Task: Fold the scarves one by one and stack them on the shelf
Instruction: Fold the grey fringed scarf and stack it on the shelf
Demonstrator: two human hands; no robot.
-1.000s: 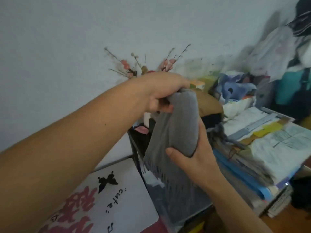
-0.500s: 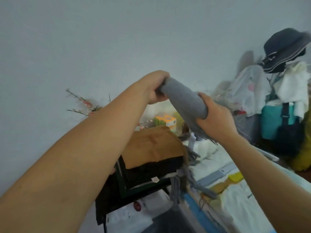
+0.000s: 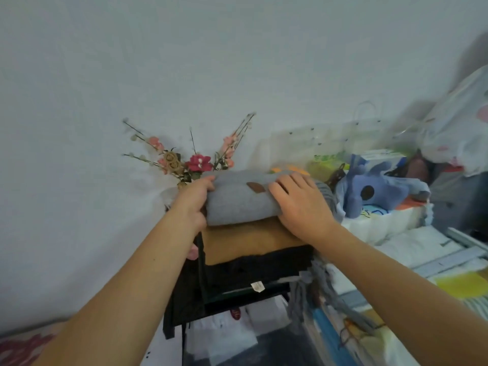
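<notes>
The folded grey scarf (image 3: 241,200) sits on top of a stack: a tan scarf (image 3: 248,241) right under it, then a black one (image 3: 258,268) below that, all resting on a dark shelf frame (image 3: 200,286) pushed up against a plain pale wall (image 3: 184,62). There's a small brown tag (image 3: 256,187) on top of the grey one.

The left hand (image 3: 192,204) is at the scarf's left end, fingers curled around that end, so it looks like it's gripping it. The right hand (image 3: 301,204) lies flat over the right end, fingers pretty much straight and spread, pressing down rather than grabbing.

Room's kinda cluttered. Behind the stack is a bunch of fake flowers (image 3: 190,162) leaning on the wall, pink and red with some twiggy stems. Just to the right there's a blue plush toy (image 3: 369,192) lying on a pile of white bedding or bags (image 3: 390,228), plus some boxes behind it, too blurry to read. A yellow sheet (image 3: 462,283) shows at the far right. Grey fringe (image 3: 317,289) hangs down the right side of the shelf.
</notes>
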